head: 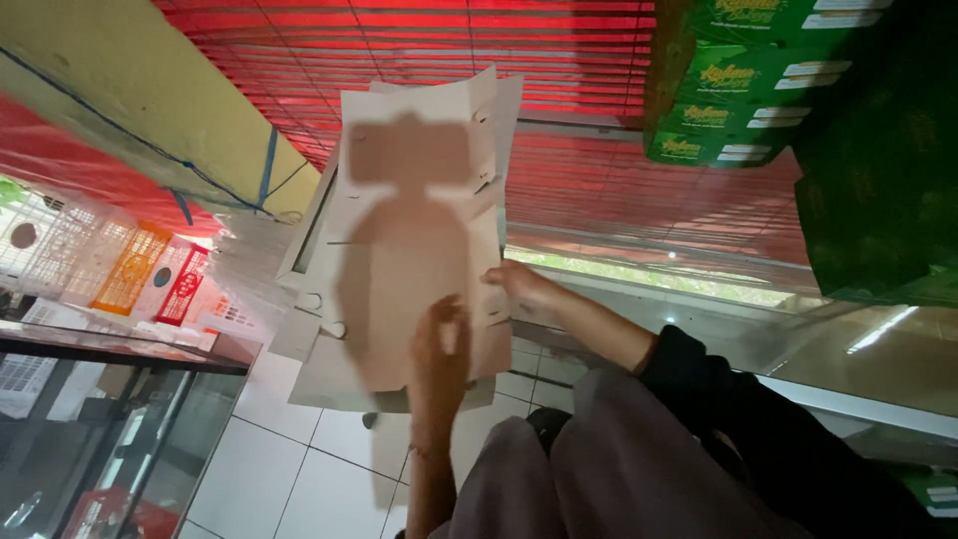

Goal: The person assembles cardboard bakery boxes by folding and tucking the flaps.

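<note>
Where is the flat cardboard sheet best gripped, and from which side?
Probably at the lower edge of the flat cardboard sheet, coming from below. It is held up with that edge nearest both hands, and the left hand and right hand already pinch there; the side tabs look flimsy.

A flat die-cut cardboard sheet (409,240), pale and unfolded, is held up in the air, long side running away from the viewer. Notches, slits and small tabs show along its edges. A darker shadow shape covers its middle. More sheets of the same kind lie stacked just behind it, their edges peeking out at the top and left.
</note>
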